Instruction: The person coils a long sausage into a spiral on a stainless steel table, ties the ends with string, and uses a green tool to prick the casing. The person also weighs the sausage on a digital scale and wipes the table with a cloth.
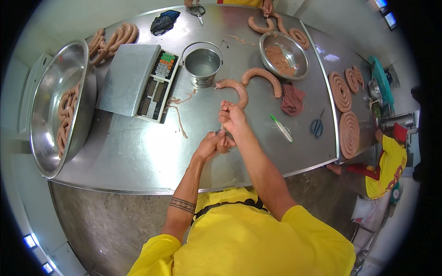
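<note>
Over the steel table (159,177), my left hand (212,143) is closed around a short sausage (223,149), whose rounded part shows beneath its fingers. Just above and to the right, my right hand (234,117) is closed in a pinch. A thin pale strand, apparently casing or string, runs between the hands; the fingers hide most of it. Beyond the right hand lies a curved sausage (240,94), reaching close to its knuckles. A second curved sausage (263,73) touches or nearly touches the first one's bend.
A digital scale (129,83), a metal pail (202,64) and a big bowl of sausages (85,117) stand left. Right are a bowl of meat (299,69), a cloth (293,100), a green-white tool (282,129) and scissors (316,128). Another person's hand (267,7) works opposite; a co-worker (389,158) stands right.
</note>
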{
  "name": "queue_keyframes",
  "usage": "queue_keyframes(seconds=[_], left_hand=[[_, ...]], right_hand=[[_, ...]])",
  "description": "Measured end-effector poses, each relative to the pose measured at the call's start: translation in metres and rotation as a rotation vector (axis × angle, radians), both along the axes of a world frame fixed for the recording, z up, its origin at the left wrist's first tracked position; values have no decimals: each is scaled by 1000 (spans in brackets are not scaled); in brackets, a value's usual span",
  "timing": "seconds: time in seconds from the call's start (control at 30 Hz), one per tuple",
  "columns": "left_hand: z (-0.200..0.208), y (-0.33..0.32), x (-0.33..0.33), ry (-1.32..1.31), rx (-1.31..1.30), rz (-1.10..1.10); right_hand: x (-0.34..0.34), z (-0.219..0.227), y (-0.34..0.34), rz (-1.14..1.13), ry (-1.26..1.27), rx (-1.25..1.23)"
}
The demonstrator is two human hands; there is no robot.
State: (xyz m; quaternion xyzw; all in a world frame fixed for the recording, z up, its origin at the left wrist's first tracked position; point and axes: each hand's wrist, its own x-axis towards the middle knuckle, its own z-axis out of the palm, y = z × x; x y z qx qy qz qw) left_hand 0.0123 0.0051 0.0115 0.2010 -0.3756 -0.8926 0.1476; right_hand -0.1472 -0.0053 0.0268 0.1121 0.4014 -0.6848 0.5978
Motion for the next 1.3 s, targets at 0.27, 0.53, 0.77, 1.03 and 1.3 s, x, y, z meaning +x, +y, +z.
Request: queue_keyframes(seconds=[0.27, 0.53, 0.77, 1.03, 1.3], left_hand=[[16, -5, 2, -45, 222, 3], [20, 1, 10, -151, -128, -234], [17, 3, 15, -189, -354, -81], [23, 11, 12, -115, 76, 29], [18, 13, 14, 3, -115, -192]], right_hand=[[27, 36, 14, 35, 101, 106], [14, 18, 28, 174, 74, 219], [17, 27, 17, -32, -48, 257], [16, 47, 26, 85, -52, 131], [14, 38, 38, 83, -2, 181]])
